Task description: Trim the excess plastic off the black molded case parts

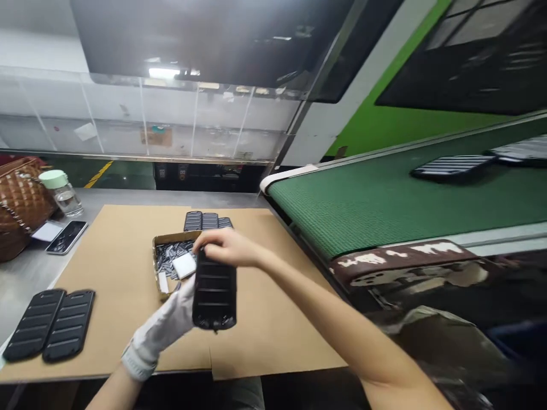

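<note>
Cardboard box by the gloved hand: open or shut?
Open: the cardboard box is uncovered, with dark pieces and a white block showing inside.

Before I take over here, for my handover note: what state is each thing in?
Black panel: held up
Right hand: bare, gripping the panel
Left hand: gloved, fingers hidden by the panel
Box: open, holding loose small pieces
Bottle: upright, capped
Phone: flat, screen up
Bag: open or shut unclear
Table panels: lying flat
Belt: carrying panels; motion unclear
</note>
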Action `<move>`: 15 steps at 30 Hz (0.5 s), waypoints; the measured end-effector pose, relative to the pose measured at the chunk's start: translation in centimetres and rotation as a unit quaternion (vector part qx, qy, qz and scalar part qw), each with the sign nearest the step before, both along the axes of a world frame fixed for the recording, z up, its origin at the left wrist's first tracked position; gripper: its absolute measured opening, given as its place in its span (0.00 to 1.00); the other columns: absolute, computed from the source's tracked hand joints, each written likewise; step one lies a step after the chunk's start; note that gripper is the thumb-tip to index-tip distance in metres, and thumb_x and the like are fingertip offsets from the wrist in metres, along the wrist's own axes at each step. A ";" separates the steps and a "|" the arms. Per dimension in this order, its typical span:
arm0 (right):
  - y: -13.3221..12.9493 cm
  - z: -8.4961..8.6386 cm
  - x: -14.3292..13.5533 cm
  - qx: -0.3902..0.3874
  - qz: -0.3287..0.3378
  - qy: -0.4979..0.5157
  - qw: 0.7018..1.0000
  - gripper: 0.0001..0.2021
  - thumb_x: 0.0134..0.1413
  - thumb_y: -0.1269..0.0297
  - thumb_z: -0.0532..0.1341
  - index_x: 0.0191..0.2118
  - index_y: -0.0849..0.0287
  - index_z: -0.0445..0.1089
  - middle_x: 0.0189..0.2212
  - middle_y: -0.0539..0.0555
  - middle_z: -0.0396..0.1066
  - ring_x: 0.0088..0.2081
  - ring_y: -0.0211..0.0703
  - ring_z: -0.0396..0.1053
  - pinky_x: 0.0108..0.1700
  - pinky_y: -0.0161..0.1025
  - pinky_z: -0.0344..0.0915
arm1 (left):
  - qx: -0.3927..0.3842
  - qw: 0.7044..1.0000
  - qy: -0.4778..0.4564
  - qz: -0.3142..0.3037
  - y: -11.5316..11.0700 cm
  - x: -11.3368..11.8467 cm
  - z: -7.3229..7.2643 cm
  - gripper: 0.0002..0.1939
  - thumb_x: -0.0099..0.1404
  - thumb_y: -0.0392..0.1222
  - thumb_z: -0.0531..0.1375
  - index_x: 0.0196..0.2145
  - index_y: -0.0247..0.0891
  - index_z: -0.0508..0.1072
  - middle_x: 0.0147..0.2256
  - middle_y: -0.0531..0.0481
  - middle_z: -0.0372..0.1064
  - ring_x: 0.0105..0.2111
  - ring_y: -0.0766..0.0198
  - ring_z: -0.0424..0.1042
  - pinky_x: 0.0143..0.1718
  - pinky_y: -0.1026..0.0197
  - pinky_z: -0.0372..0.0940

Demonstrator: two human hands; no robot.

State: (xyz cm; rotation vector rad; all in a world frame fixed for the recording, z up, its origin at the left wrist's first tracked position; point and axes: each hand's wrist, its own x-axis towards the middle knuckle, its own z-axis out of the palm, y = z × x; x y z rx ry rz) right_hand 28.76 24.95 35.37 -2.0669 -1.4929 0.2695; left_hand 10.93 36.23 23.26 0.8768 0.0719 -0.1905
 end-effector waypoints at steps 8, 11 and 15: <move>1.1 -8.7 -8.7 0.154 -0.052 0.238 0.958 0.46 0.42 0.56 0.71 0.66 0.47 0.49 0.65 0.57 0.53 0.64 0.54 0.53 0.63 0.53 0.55 | -0.263 0.945 0.045 0.191 0.6 -0.4 1.7 0.18 0.58 0.48 0.59 0.41 0.33 0.75 0.36 0.44 0.77 0.36 0.55 0.76 0.46 0.50 0.68; 0.8 -11.6 -11.0 0.149 -0.056 0.361 0.919 0.51 0.42 0.56 0.71 0.68 0.44 0.41 0.67 0.55 0.47 0.66 0.53 0.49 0.64 0.52 0.52 | -0.283 0.929 0.049 0.234 1.6 -0.7 1.3 0.17 0.58 0.47 0.59 0.40 0.33 0.76 0.34 0.44 0.78 0.34 0.56 0.77 0.46 0.51 0.68; 2.2 -13.0 -13.0 0.199 -0.110 0.388 0.893 0.45 0.47 0.55 0.68 0.67 0.45 0.45 0.66 0.55 0.52 0.66 0.50 0.51 0.65 0.50 0.51 | -0.236 0.921 0.060 0.304 1.7 -1.5 -0.6 0.12 0.55 0.44 0.62 0.36 0.35 0.77 0.35 0.44 0.77 0.36 0.54 0.76 0.46 0.50 0.69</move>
